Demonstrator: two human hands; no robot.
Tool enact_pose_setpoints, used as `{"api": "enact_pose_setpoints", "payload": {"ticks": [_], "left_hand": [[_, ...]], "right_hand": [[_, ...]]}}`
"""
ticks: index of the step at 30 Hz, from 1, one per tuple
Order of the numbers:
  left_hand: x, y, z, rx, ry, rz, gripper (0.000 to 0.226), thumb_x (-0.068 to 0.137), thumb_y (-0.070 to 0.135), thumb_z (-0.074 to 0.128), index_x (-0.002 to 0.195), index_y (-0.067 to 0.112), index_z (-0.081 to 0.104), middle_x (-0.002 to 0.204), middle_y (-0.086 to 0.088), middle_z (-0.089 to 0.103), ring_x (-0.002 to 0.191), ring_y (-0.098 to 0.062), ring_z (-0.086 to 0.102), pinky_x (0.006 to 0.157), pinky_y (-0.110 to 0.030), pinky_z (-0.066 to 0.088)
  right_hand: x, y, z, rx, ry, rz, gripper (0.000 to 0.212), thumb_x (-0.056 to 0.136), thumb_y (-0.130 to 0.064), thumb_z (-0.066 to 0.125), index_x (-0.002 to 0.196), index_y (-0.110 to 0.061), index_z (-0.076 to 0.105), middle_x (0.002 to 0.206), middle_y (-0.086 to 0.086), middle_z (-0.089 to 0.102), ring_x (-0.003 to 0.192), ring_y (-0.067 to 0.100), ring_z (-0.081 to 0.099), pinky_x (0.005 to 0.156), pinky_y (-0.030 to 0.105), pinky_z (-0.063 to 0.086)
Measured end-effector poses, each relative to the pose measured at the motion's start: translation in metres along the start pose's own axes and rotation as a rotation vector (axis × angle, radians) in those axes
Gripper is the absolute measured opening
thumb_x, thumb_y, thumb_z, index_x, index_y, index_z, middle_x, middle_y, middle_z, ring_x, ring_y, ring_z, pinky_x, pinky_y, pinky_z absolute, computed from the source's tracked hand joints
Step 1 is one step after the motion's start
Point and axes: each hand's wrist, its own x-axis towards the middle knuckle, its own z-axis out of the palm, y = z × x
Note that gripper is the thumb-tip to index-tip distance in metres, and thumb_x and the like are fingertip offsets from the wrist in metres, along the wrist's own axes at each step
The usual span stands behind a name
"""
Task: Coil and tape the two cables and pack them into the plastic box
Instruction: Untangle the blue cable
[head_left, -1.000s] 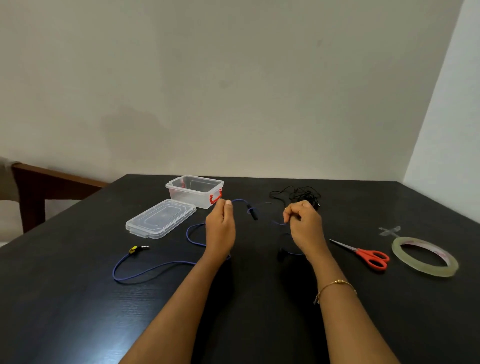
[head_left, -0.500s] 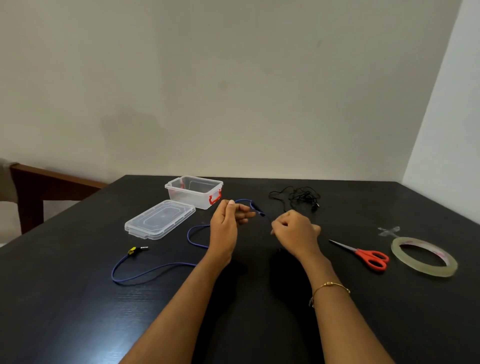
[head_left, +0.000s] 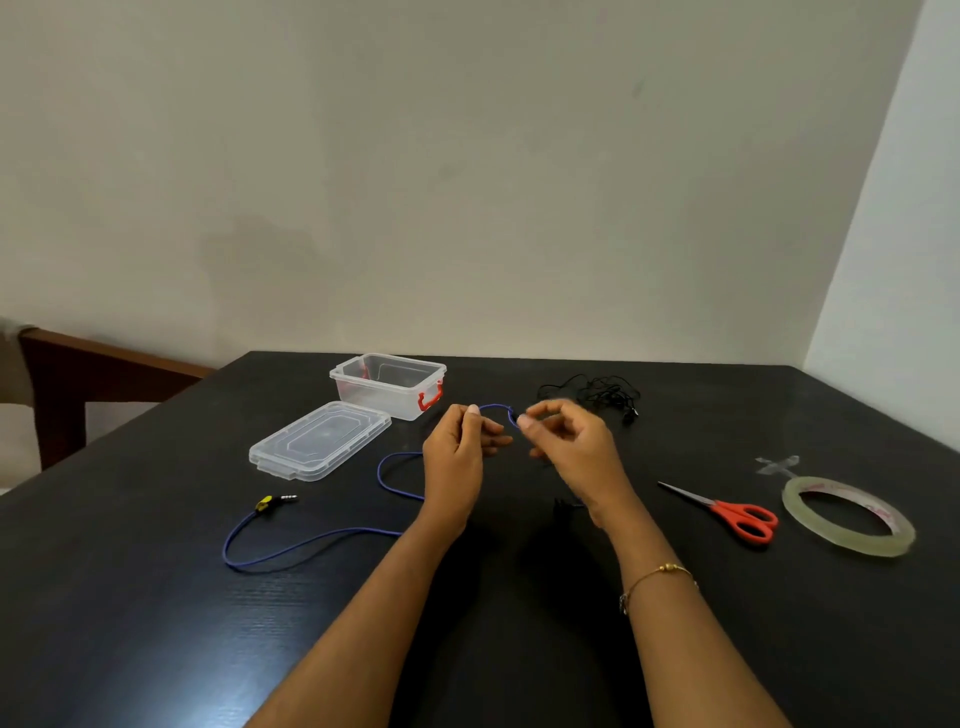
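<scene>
While the left hand (head_left: 457, 457) is pinching the blue cable (head_left: 311, 540) above the table (head_left: 156, 623), the right hand (head_left: 576, 447) is pinching its loop beside it. The cable's tail is lying leftward; the black cable (head_left: 597, 392) is sitting tangled behind, right of the open plastic box (head_left: 387, 382).

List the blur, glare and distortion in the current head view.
Head view: right hand motion-blurred at the fingers; left hand sharper; soft glare on the table near the left forearm and on the lid; wide-angle lens bends the table's far edge.
</scene>
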Motion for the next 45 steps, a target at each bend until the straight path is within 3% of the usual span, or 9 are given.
{"api": "enact_pose_setpoints", "payload": {"ticks": [5, 9, 14, 20, 23, 27, 36, 41, 45], "left_hand": [[0.001, 0.000, -0.001, 0.166, 0.075, -0.040, 0.016, 0.095, 0.015, 0.044, 0.084, 0.015, 0.056, 0.084, -0.001, 0.062, 0.081, -0.016, 0.064, 0.068, -0.020, 0.051], [0.001, -0.003, -0.006, 0.547, 0.025, 0.311, 0.035, 0.089, 0.006, 0.052, 0.122, 0.014, 0.052, 0.113, 0.006, 0.050, 0.095, -0.009, 0.051, 0.078, -0.018, 0.044], [-0.001, -0.012, -0.004, 0.735, -0.136, 0.515, 0.023, 0.087, 0.013, 0.058, 0.109, 0.009, 0.064, 0.103, -0.009, 0.064, 0.093, -0.019, 0.054, 0.078, -0.017, 0.038], [0.000, -0.009, -0.001, 0.663, -0.051, 0.534, 0.016, 0.084, 0.004, 0.061, 0.099, 0.004, 0.067, 0.092, -0.011, 0.066, 0.083, -0.020, 0.057, 0.073, -0.015, 0.039], [0.000, -0.007, -0.001, 0.630, 0.012, 0.575, 0.014, 0.082, 0.003, 0.061, 0.095, 0.004, 0.068, 0.089, -0.012, 0.067, 0.081, -0.017, 0.056, 0.072, -0.015, 0.040], [-0.001, -0.003, -0.001, 0.541, 0.046, 0.578, 0.014, 0.082, 0.002, 0.062, 0.094, 0.003, 0.068, 0.085, -0.011, 0.069, 0.076, -0.015, 0.060, 0.070, -0.017, 0.046], [-0.002, 0.007, -0.001, 0.298, 0.087, 0.311, 0.016, 0.087, 0.004, 0.057, 0.101, 0.007, 0.065, 0.087, 0.005, 0.061, 0.078, 0.001, 0.058, 0.070, -0.008, 0.048], [-0.001, 0.008, 0.000, 0.295, 0.049, 0.272, 0.015, 0.088, 0.009, 0.056, 0.102, 0.008, 0.063, 0.091, 0.010, 0.054, 0.083, -0.002, 0.056, 0.072, -0.014, 0.050], [-0.002, 0.009, 0.001, 0.286, 0.031, 0.248, 0.010, 0.088, 0.009, 0.057, 0.097, 0.011, 0.062, 0.087, 0.018, 0.050, 0.082, 0.002, 0.052, 0.072, -0.001, 0.043]], "right_hand": [[0.001, 0.007, 0.003, -0.278, 0.053, -0.150, 0.016, 0.079, -0.011, 0.070, 0.094, -0.008, 0.067, 0.087, 0.003, 0.066, 0.079, 0.013, 0.062, 0.072, 0.017, 0.051], [0.002, 0.010, 0.003, -0.419, 0.116, -0.286, 0.015, 0.078, -0.005, 0.070, 0.093, -0.006, 0.067, 0.093, 0.006, 0.064, 0.083, 0.011, 0.060, 0.075, 0.014, 0.049], [0.002, 0.010, 0.005, -0.363, 0.162, -0.320, 0.023, 0.077, 0.001, 0.069, 0.097, -0.005, 0.063, 0.099, 0.009, 0.063, 0.081, 0.007, 0.056, 0.071, 0.004, 0.046], [0.002, 0.005, 0.011, -0.154, 0.215, -0.180, 0.038, 0.076, 0.000, 0.071, 0.108, -0.011, 0.055, 0.110, 0.005, 0.053, 0.074, 0.003, 0.057, 0.068, 0.008, 0.050], [0.000, 0.002, 0.015, 0.083, 0.227, -0.021, 0.040, 0.075, -0.003, 0.073, 0.106, -0.018, 0.053, 0.105, 0.002, 0.056, 0.078, 0.007, 0.060, 0.071, 0.020, 0.053], [-0.001, -0.003, 0.022, 0.342, 0.215, 0.109, 0.037, 0.078, -0.002, 0.070, 0.108, -0.017, 0.055, 0.094, 0.002, 0.066, 0.088, 0.011, 0.063, 0.074, 0.020, 0.051], [-0.005, -0.004, 0.017, 0.277, -0.024, -0.039, 0.032, 0.081, 0.002, 0.063, 0.102, -0.021, 0.062, 0.097, -0.005, 0.067, 0.093, 0.003, 0.063, 0.077, 0.015, 0.053], [-0.003, -0.001, 0.013, 0.321, -0.029, 0.081, 0.024, 0.083, -0.004, 0.063, 0.091, -0.026, 0.064, 0.088, -0.004, 0.063, 0.086, 0.009, 0.058, 0.072, 0.023, 0.049], [-0.001, 0.003, 0.012, 0.376, -0.090, 0.124, 0.021, 0.086, -0.009, 0.061, 0.095, -0.027, 0.068, 0.087, -0.003, 0.061, 0.086, 0.012, 0.055, 0.072, 0.027, 0.047]]}}
